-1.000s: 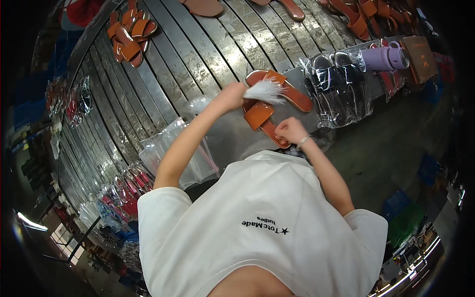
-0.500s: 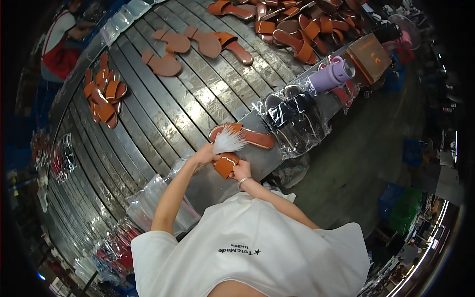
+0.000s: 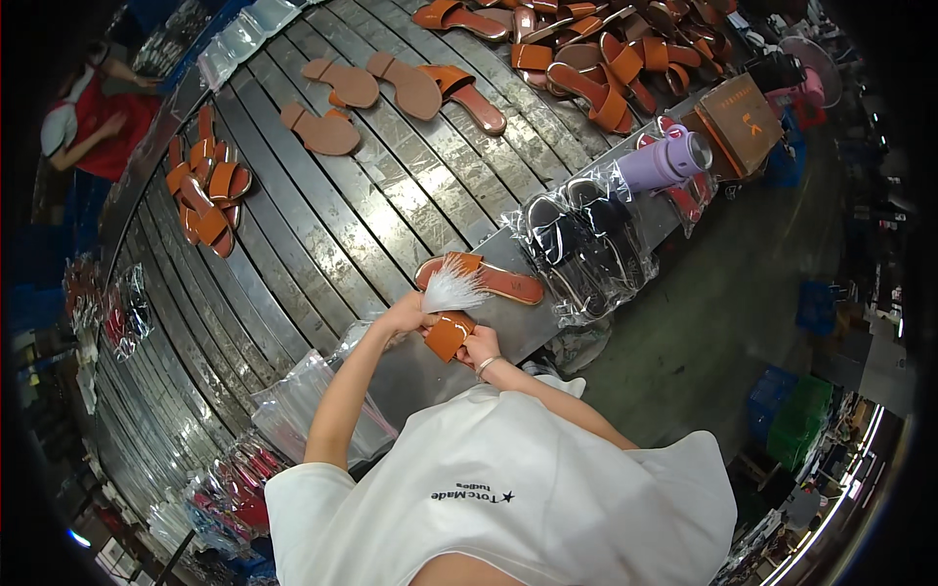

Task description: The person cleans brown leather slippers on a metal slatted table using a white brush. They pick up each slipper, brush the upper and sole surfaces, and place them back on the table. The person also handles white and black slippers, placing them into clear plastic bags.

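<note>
Close in front of my body, my right hand [image 3: 480, 346] is closed around a brown slide sandal [image 3: 448, 336] with a wide strap facing up. At the sandal's upper left edge, my left hand [image 3: 405, 314] is closed, fingertips pinched. From those fingers fans a white feathery tuft [image 3: 454, 287]; anything gripped below it is hidden. Just beyond, a matching sandal [image 3: 512, 286] lies sole down on the metal ledge [image 3: 430, 366], partly covered by the tuft.
On the slatted conveyor [image 3: 293, 234] lie several loose sandals [image 3: 210, 200] and a large pile [image 3: 606, 68]. Bagged black shoes [image 3: 584, 244], a purple tumbler [image 3: 664, 161] and a brown box [image 3: 735, 122] line the right ledge. Clear plastic bags [image 3: 318, 405] lie left; a person in red [image 3: 103, 122] stands across.
Both hands and the held sandal have shifted slightly down in view, and the tuft has tilted a little over the sandal. The person across has turned with arms in a new position.
</note>
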A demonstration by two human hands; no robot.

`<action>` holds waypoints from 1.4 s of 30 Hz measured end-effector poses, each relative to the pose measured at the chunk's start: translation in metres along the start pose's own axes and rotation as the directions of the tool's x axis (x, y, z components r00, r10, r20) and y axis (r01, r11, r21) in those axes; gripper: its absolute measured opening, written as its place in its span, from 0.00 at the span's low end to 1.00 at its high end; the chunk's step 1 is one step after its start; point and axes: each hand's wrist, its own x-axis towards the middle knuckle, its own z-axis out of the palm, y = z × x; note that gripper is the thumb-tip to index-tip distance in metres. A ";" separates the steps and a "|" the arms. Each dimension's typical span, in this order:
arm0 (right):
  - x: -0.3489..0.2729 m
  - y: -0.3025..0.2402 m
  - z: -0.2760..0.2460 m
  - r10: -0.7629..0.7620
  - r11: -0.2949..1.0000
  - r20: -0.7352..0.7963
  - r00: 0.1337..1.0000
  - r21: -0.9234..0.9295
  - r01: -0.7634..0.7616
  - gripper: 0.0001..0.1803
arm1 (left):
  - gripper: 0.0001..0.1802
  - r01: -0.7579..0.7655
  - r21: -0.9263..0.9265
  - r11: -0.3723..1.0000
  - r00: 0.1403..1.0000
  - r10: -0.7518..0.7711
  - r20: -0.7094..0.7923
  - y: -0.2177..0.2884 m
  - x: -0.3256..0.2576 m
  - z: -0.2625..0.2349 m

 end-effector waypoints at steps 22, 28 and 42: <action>0.000 -0.055 0.011 -0.129 0.988 0.368 0.921 -0.033 0.151 0.05 | 0.07 -0.202 0.098 0.974 0.935 0.222 -0.276 0.052 -0.052 0.004; 0.034 -0.335 0.014 -0.844 0.460 0.133 0.519 -0.318 0.829 0.11 | 0.07 -0.476 0.090 0.875 0.357 0.286 -0.889 0.118 -0.154 -0.072; 0.177 -0.471 -0.088 -0.929 0.316 -0.296 0.222 -0.947 0.058 0.31 | 0.19 -0.416 0.209 0.885 0.148 0.292 -0.945 0.131 -0.186 -0.172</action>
